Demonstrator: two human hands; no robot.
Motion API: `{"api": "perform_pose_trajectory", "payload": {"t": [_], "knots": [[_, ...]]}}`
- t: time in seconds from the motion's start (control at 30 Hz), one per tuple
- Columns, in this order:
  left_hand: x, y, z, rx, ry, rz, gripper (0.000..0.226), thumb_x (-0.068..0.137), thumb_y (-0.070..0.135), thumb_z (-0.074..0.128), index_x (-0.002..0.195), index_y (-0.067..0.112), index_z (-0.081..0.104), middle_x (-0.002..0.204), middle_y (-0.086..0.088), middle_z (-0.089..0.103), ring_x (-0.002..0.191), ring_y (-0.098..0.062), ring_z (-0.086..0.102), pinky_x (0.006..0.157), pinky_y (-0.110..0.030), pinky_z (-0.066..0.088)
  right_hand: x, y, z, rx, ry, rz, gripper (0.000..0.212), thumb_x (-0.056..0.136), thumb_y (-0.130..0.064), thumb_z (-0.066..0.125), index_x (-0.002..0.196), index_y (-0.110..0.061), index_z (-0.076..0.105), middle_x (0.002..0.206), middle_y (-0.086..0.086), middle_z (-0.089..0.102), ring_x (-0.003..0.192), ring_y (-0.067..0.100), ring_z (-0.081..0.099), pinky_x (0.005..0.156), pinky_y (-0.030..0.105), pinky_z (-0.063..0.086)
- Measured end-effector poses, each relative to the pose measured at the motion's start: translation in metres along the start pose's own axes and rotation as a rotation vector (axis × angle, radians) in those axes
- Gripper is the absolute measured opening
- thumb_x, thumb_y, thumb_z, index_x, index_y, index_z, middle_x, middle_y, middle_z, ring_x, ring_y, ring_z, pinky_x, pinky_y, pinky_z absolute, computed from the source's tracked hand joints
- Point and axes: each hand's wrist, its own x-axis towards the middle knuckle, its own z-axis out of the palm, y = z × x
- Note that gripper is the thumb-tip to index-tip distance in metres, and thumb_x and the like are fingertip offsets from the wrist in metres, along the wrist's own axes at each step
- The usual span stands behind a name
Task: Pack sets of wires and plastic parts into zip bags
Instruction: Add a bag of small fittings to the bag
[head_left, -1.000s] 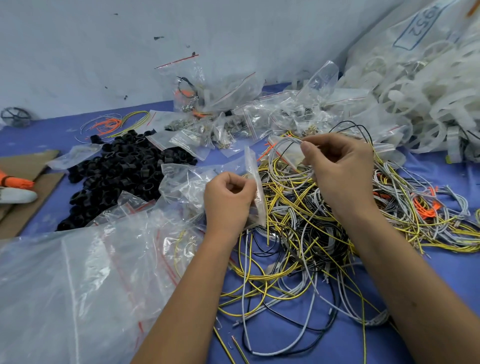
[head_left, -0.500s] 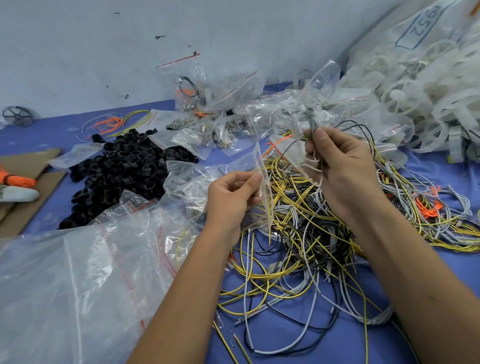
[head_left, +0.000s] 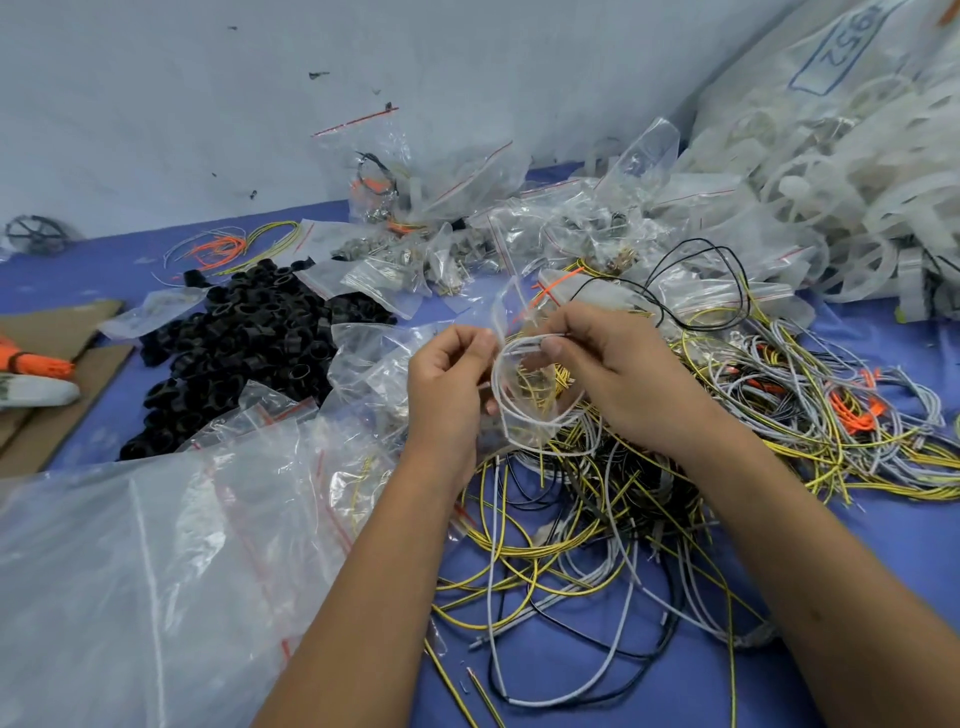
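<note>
Above the middle of the blue counter (head_left: 857, 571), the left hand (head_left: 447, 384) pinches the mouth of a small clear plastic zip bag (head_left: 511, 322) between thumb and curled fingers. The right hand (head_left: 618, 374) pinches a coiled loop of white wire (head_left: 506, 405), apparently at the bag's opening, over a tangled heap of yellow, grey and black wires (head_left: 597, 519). A pile of black plastic rings (head_left: 249, 343) lies toward the left edge.

Left hand (head_left: 447, 384) curled, pinching toward 3 o'clock, right hand (head_left: 618, 374) curled, pinching toward 9 o'clock, fingertips nearly meeting
</note>
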Motion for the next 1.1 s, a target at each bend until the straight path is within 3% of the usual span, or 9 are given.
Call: {"api": "perform_pose_trajectory", "payload": {"t": [0.13, 0.27, 0.4, 0.57, 0.73, 0.8, 0.9, 1.0, 1.1], "knots": [[-0.004, 0.014, -0.003, 0.066, -0.079, 0.15, 0.033, 0.094, 0.016, 0.06, 0.064, 0.027, 0.063, 0.052, 0.004, 0.05, 0.041, -0.008, 0.041, 0.038, -0.017, 0.03, 0.0, 0.004, 0.0, -0.125, 0.011, 0.086, 0.015, 0.102, -0.01, 0.06, 0.089, -0.012, 0.068, 0.088, 0.003, 0.077, 0.077, 0.002, 0.073, 0.072, 0.033, 0.062], [-0.007, 0.03, -0.008, 0.107, -0.018, 0.329, 0.029, 0.094, 0.014, 0.059, 0.066, 0.023, 0.059, 0.048, 0.0, 0.045, 0.039, -0.011, 0.035, 0.04, -0.018, 0.03, 0.0, 0.0, 0.001, -0.165, 0.105, 0.104, 0.016, 0.1, -0.011, 0.063, 0.086, -0.015, 0.071, 0.069, -0.002, 0.069, 0.061, 0.013, 0.071, 0.057, 0.034, 0.059], [-0.009, 0.033, -0.012, 0.23, -0.027, 0.428, 0.027, 0.094, 0.012, 0.058, 0.068, 0.012, 0.054, 0.05, 0.003, 0.044, 0.044, -0.012, 0.037, 0.045, -0.021, 0.031, -0.001, -0.004, 0.002, -0.293, 0.171, 0.045, 0.013, 0.097, -0.013, 0.067, 0.088, -0.012, 0.075, 0.068, 0.001, 0.068, 0.064, 0.019, 0.065, 0.068, 0.036, 0.055], [-0.013, 0.018, -0.004, 0.474, -0.108, 0.457, 0.026, 0.092, 0.014, 0.062, 0.068, 0.006, 0.055, 0.055, -0.001, 0.044, 0.053, -0.017, 0.04, 0.052, -0.033, 0.033, 0.001, 0.001, -0.001, -0.106, 0.354, 0.26, 0.008, 0.091, -0.017, 0.072, 0.084, -0.021, 0.071, 0.062, -0.003, 0.072, 0.048, 0.003, 0.061, 0.052, 0.017, 0.045], [-0.017, 0.01, 0.002, 0.53, -0.108, 0.467, 0.025, 0.092, 0.017, 0.062, 0.068, 0.011, 0.056, 0.057, 0.001, 0.048, 0.054, -0.015, 0.042, 0.052, -0.033, 0.035, 0.003, 0.004, -0.012, 0.034, 0.624, 0.393, 0.008, 0.084, -0.023, 0.07, 0.077, -0.021, 0.071, 0.07, 0.0, 0.074, 0.061, 0.019, 0.07, 0.062, 0.041, 0.059], [-0.018, 0.01, 0.004, 0.507, -0.096, 0.478, 0.025, 0.092, 0.02, 0.061, 0.068, 0.014, 0.055, 0.056, 0.001, 0.049, 0.053, -0.024, 0.046, 0.051, -0.039, 0.038, 0.002, 0.001, -0.014, -0.024, 0.728, 0.333, 0.009, 0.085, -0.026, 0.069, 0.079, -0.02, 0.071, 0.069, -0.001, 0.073, 0.062, 0.02, 0.07, 0.067, 0.045, 0.061], [-0.019, 0.012, 0.008, 0.435, -0.062, 0.473, 0.027, 0.094, 0.023, 0.059, 0.069, 0.014, 0.054, 0.056, -0.006, 0.05, 0.053, -0.037, 0.048, 0.05, -0.048, 0.043, 0.0, -0.007, -0.008, -0.124, 0.779, 0.15, 0.009, 0.088, -0.025, 0.07, 0.081, -0.019, 0.071, 0.068, -0.008, 0.069, 0.06, 0.008, 0.067, 0.065, 0.037, 0.058], [-0.02, 0.011, 0.012, 0.403, 0.003, 0.461, 0.027, 0.097, 0.021, 0.059, 0.073, 0.009, 0.055, 0.057, -0.014, 0.05, 0.053, -0.038, 0.049, 0.05, -0.049, 0.044, -0.003, -0.013, 0.003, -0.231, 0.643, -0.068, 0.009, 0.09, -0.017, 0.074, 0.082, -0.014, 0.069, 0.066, -0.007, 0.065, 0.059, 0.009, 0.06, 0.06, 0.028, 0.049], [-0.02, 0.009, 0.014, 0.4, 0.035, 0.454, 0.026, 0.098, 0.023, 0.059, 0.076, 0.01, 0.056, 0.055, -0.011, 0.052, 0.051, -0.033, 0.052, 0.051, -0.047, 0.045, -0.003, -0.015, 0.008, -0.213, 0.484, -0.189, 0.009, 0.09, -0.012, 0.076, 0.084, -0.009, 0.07, 0.068, -0.001, 0.067, 0.061, 0.014, 0.063, 0.061, 0.036, 0.052]]}}
